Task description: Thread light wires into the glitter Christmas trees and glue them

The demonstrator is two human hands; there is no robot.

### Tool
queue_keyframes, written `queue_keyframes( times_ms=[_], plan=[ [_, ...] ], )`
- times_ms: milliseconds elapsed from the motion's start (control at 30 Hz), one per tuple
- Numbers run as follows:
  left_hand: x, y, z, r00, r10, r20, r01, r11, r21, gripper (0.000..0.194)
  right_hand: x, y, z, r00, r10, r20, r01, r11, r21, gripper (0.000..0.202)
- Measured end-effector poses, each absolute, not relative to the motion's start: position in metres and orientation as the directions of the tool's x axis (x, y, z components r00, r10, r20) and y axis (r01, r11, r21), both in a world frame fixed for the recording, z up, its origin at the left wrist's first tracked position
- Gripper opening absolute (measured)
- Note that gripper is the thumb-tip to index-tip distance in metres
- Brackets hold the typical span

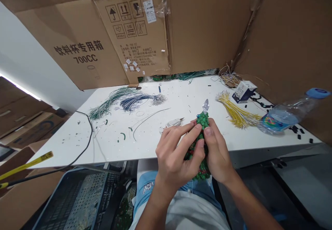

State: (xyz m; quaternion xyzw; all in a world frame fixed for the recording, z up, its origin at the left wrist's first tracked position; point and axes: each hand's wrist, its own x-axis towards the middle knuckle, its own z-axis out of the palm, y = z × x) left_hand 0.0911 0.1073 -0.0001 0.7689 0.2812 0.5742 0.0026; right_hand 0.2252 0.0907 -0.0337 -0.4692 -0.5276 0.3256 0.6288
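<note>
Between my two hands stands a small green beaded Christmas tree (203, 120) with red bits and a clear, pointed top piece (205, 106). My left hand (178, 150) is closed on its left side, fingertips pressing near the upper part and thumb lower down. Wrapped round the right side is my right hand (216, 150), its thumb against the beads just below the top. My fingers hide much of the tree's middle. Just beyond my left hand, a white-handled tool with a pointed metal tip (175, 122) lies on the white table (155, 130).
Bundles of green wires (111, 102), blue wires (140, 100) and yellow wires (237, 112) lie across the table. At right are a small box (243, 91) and a plastic bottle (285, 116) on its side. Cardboard (202, 26) walls the back. A blue crate (75, 195) sits below left.
</note>
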Motion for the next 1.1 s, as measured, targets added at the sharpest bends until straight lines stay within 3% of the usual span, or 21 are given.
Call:
queue_keyframes(
  times_ms=[333,600,833,967,1100],
  plan=[
    [0.092,0.115,-0.004,0.184,0.451,0.874,0.4,-0.846,0.353,0.027,0.221,0.091,-0.03,0.27,0.903,0.335,0.088,0.323,-0.942,0.041],
    [0.089,0.111,-0.002,0.234,0.68,0.695,0.063,-0.724,0.687,0.038,0.234,0.089,-0.024,0.378,0.873,0.308,0.058,0.309,-0.949,0.042],
    [0.093,0.113,-0.009,0.34,0.749,0.569,0.198,-0.649,0.735,0.076,0.239,0.088,-0.029,0.384,0.886,0.261,-0.054,0.303,-0.951,0.035],
    [0.096,0.118,-0.013,0.282,0.784,0.553,0.169,-0.607,0.776,0.07,0.242,0.084,-0.025,0.329,0.918,0.222,-0.087,0.264,-0.961,0.035],
    [0.092,0.119,-0.014,0.217,0.848,0.484,0.049,-0.504,0.862,0.067,0.255,0.088,-0.021,0.261,0.928,0.267,-0.011,0.28,-0.96,0.04]
  ],
)
